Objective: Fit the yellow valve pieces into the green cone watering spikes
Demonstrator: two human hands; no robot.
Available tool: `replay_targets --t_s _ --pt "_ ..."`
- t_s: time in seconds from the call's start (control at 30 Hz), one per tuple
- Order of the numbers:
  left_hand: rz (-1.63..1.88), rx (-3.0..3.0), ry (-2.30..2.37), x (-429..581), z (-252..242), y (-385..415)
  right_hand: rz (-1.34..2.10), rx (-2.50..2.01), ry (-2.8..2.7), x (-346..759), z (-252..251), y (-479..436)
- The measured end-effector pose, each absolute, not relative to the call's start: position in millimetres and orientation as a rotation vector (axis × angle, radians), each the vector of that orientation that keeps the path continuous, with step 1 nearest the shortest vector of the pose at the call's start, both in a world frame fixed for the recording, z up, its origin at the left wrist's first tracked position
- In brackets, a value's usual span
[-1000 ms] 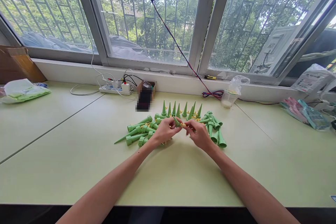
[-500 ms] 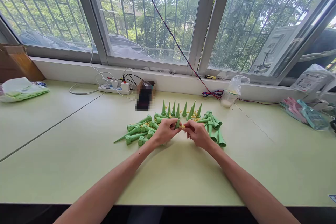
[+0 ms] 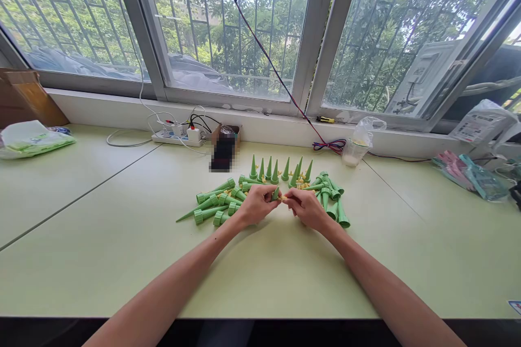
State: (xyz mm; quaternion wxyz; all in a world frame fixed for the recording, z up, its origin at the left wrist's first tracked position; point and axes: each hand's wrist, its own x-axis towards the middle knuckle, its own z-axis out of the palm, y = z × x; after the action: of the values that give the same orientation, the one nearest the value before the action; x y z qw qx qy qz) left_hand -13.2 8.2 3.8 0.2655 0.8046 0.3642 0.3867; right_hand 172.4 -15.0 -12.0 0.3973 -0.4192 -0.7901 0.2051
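Note:
My left hand (image 3: 259, 204) is closed around a green plastic cone spike (image 3: 275, 193), its tip pointing up between the fingers. Against the spike's right side, my right hand (image 3: 304, 207) pinches a small yellow plastic piece (image 3: 284, 198). The two hands almost meet above the table. Left of my left hand lies a heap of green cone spikes with ribbed caps (image 3: 209, 209). More green cones (image 3: 334, 203) lie by my right hand. Beyond the hands, several green spikes (image 3: 269, 169) stand upright with small yellow pieces (image 3: 301, 176) among them.
On the pale green table (image 3: 122, 249), a power strip (image 3: 178, 138) and a small box (image 3: 234, 133) stand at the back. A plastic cup with a bag (image 3: 356, 152) is at the back right. Plastic packets (image 3: 474, 173) lie far right, a wipes pack (image 3: 36, 141) far left.
Both hands stay nearly where they were, still holding the green spike and the yellow piece together. Only slight shifts of the fingers and the view show.

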Motion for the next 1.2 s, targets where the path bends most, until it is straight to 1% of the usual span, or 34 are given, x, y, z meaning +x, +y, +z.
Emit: replay_targets --t_s 1.2 --pt "1.021 2.207 1.012 -12.8 -1.0 9.6 0.455 -1.074 -2.03 172.6 -14.2 -13.8"
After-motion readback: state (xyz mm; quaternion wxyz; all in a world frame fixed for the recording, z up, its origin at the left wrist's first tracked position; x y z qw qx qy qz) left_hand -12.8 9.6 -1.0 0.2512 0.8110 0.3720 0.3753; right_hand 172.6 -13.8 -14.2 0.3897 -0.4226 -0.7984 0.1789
